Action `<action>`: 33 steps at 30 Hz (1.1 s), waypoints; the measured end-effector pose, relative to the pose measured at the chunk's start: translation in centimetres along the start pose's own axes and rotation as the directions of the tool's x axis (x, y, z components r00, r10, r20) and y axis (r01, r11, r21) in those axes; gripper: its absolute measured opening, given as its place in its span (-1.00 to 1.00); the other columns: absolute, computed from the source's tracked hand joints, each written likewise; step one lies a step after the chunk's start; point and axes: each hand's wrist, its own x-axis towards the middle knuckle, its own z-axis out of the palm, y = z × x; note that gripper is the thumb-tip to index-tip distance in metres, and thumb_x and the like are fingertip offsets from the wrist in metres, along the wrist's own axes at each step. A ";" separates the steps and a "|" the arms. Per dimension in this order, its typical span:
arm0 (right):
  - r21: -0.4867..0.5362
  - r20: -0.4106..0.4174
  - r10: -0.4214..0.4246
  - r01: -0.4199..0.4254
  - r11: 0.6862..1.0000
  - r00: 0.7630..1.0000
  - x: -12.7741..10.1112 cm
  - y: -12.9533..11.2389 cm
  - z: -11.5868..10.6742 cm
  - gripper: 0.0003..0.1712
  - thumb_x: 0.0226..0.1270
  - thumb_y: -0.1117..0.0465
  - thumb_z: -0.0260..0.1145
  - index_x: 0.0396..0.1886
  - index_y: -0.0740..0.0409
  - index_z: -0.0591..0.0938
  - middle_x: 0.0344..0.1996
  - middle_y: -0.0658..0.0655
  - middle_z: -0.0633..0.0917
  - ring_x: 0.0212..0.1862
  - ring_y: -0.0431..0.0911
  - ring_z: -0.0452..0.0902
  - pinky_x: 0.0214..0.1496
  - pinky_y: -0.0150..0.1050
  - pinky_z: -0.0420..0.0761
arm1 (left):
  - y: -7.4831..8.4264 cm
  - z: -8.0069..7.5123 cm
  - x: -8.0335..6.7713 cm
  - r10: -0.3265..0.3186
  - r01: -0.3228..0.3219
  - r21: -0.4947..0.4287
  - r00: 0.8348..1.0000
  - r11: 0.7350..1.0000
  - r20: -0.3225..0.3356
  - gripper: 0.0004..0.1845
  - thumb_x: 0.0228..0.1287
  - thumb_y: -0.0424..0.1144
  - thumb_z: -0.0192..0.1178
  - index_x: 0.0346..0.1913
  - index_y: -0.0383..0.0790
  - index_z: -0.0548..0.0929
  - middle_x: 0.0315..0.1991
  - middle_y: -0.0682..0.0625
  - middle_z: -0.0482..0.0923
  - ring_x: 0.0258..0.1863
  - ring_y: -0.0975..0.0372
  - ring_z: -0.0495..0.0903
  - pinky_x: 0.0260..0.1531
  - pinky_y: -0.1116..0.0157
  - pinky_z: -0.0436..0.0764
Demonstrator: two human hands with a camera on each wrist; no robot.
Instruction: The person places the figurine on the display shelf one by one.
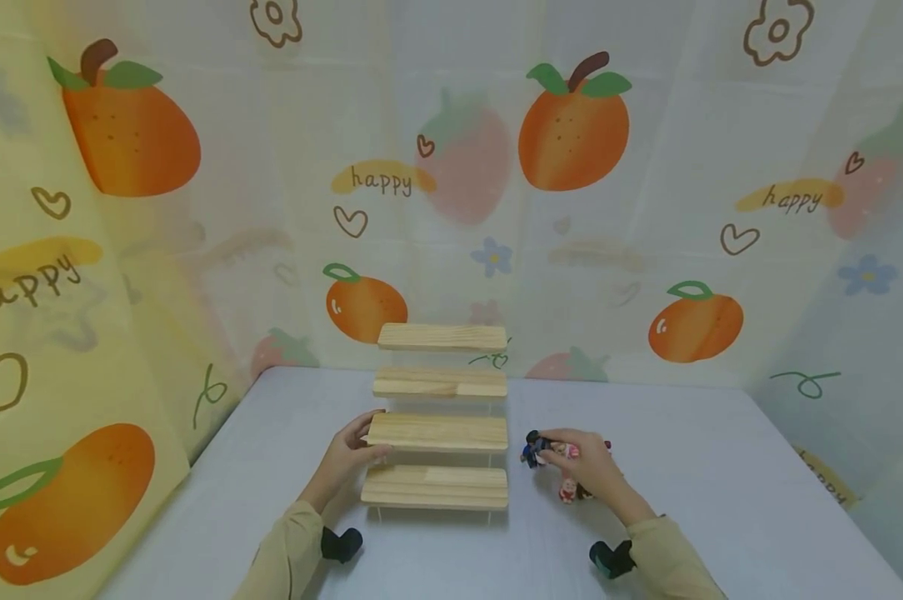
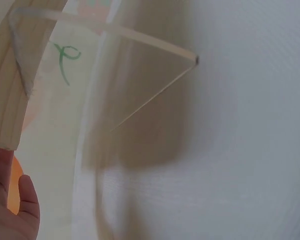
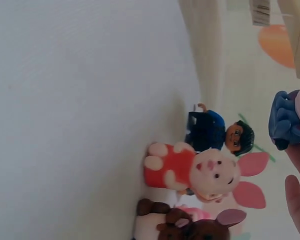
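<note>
A stepped stand (image 1: 438, 433) with several pale wooden boards on clear side panels stands mid-table. My left hand (image 1: 367, 437) holds the left end of the second board from the bottom, fingers above and thumb below. In the left wrist view the board's end (image 2: 10, 85), the clear panel (image 2: 140, 95) and my fingers (image 2: 5, 200) show. My right hand (image 1: 543, 447) is right of the stand and pinches a blue-purple figurine (image 3: 286, 120). Near it stand a pink pig in red (image 3: 200, 172), a dark-haired figure in blue (image 3: 217, 132) and a brown figure (image 3: 185, 227).
The table (image 1: 721, 500) is pale grey-white. Fruit-printed curtains (image 1: 571, 208) close in the back and both sides. The pig figurine (image 1: 567, 490) stands just under my right wrist. Bare tabletop lies to the far right and to the left of the stand.
</note>
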 end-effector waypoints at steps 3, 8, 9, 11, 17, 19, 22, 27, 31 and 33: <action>0.019 -0.001 0.014 -0.014 1.000 1.000 0.3 -0.2 0.0 -0.68 0.02 0.25 0.39 -0.20 0.30 0.65 -0.27 0.15 0.67 -0.17 0.03 0.56 -0.15 0.01 0.55 | 0.1 0.0 0.0 -0.003 0.003 0.015 1.000 1.000 -0.010 -0.27 -0.07 -0.31 0.37 0.23 -0.26 0.32 0.00 -0.20 0.48 -0.39 0.13 0.44 -0.39 0.33 0.57; 0.015 -0.030 0.004 -0.004 1.000 1.000 1.0 -0.8 0.1 -0.68 0.02 0.24 0.39 -0.19 0.27 0.66 -0.25 0.15 0.66 -0.16 0.00 0.56 -0.15 -0.05 0.56 | 0.1 0.0 0.1 -0.019 0.020 0.049 0.999 0.999 -0.025 -0.28 -0.07 -0.29 0.38 0.22 -0.23 0.34 -0.01 -0.17 0.49 -0.39 0.13 0.44 -0.37 0.34 0.52; 0.021 -0.038 -0.005 0.005 1.000 0.999 1.1 -0.9 0.1 -0.68 0.02 0.25 0.39 -0.19 0.28 0.66 -0.25 0.16 0.66 -0.17 0.00 0.57 -0.16 -0.09 0.57 | 0.1 0.0 0.1 -0.021 0.023 0.054 0.999 0.998 -0.027 -0.28 -0.07 -0.30 0.38 0.22 -0.23 0.34 0.00 -0.16 0.49 -0.39 0.13 0.45 -0.36 0.34 0.51; 0.060 -0.039 0.007 -0.004 0.998 0.999 1.4 -1.2 0.0 -0.69 0.02 0.28 0.38 -0.19 0.30 0.65 -0.24 0.18 0.66 -0.20 -0.03 0.58 -0.25 -0.20 0.61 | 0.0 0.0 0.2 -0.017 0.019 0.062 0.999 0.998 -0.032 -0.29 -0.07 -0.30 0.38 0.22 -0.24 0.34 0.01 -0.18 0.49 -0.38 0.13 0.46 -0.34 0.33 0.50; 0.168 -0.018 0.075 -0.071 0.983 0.997 2.1 -1.9 -0.3 -0.67 0.07 0.22 0.36 -0.15 0.28 0.64 -0.20 0.20 0.64 -0.39 -0.09 0.60 -0.43 -0.29 0.62 | -0.1 0.2 0.1 -0.005 0.009 0.069 0.999 0.998 -0.050 -0.27 -0.08 -0.27 0.39 0.22 -0.26 0.34 0.02 -0.19 0.48 -0.36 0.14 0.46 -0.30 0.30 0.48; 0.156 -0.020 0.072 -0.068 0.985 0.997 2.4 -2.0 -0.4 -0.66 0.08 0.20 0.35 -0.14 0.26 0.64 -0.18 0.17 0.64 -0.32 -0.07 0.60 -0.31 -0.24 0.62 | -0.2 0.2 0.1 -0.004 0.009 0.069 0.998 0.998 -0.059 -0.26 -0.10 -0.25 0.40 0.22 -0.25 0.34 0.02 -0.18 0.48 -0.36 0.14 0.47 -0.31 0.30 0.48; 0.141 -0.029 0.068 -0.063 0.988 0.997 2.8 -2.4 -0.7 -0.67 0.08 0.20 0.35 -0.15 0.25 0.65 -0.17 0.13 0.64 -0.13 -0.06 0.56 -0.12 -0.17 0.56 | -0.4 0.2 0.1 0.007 -0.005 0.044 0.998 0.999 -0.056 -0.26 -0.10 -0.27 0.39 0.22 -0.25 0.34 0.04 -0.17 0.46 -0.29 0.12 0.49 -0.28 0.31 0.50; 0.146 -0.032 0.046 -0.041 0.988 0.998 3.1 -4.3 -1.4 -0.71 0.08 0.33 0.33 -0.16 0.34 0.63 -0.17 0.21 0.63 -0.12 0.05 0.55 -0.13 -0.11 0.56 | -0.7 0.1 0.1 0.017 -0.017 -0.011 0.999 1.000 -0.032 -0.29 -0.06 -0.33 0.36 0.22 -0.26 0.33 0.09 -0.18 0.42 -0.01 0.06 0.42 -0.04 0.21 0.44; 0.130 -0.046 0.010 -0.004 0.991 0.999 3.3 -6.3 -2.0 -0.73 0.06 0.42 0.32 -0.19 0.42 0.62 -0.20 0.29 0.62 -0.16 0.11 0.55 -0.38 -0.31 0.55 | -0.6 0.2 0.0 0.012 -0.012 0.000 0.999 1.000 -0.038 -0.30 -0.04 -0.30 0.36 0.23 -0.25 0.33 0.11 -0.20 0.40 0.09 0.02 0.33 0.09 0.05 0.31; 0.123 -0.058 0.001 0.007 0.992 0.998 3.3 -6.7 -2.1 -0.73 0.05 0.43 0.32 -0.19 0.42 0.62 -0.20 0.29 0.62 -0.16 0.10 0.55 -0.47 -0.38 0.43 | -0.4 0.2 0.0 0.014 -0.013 0.013 0.998 1.000 -0.054 -0.29 -0.05 -0.30 0.36 0.22 -0.24 0.33 0.11 -0.20 0.38 0.09 0.00 0.32 0.10 0.00 0.27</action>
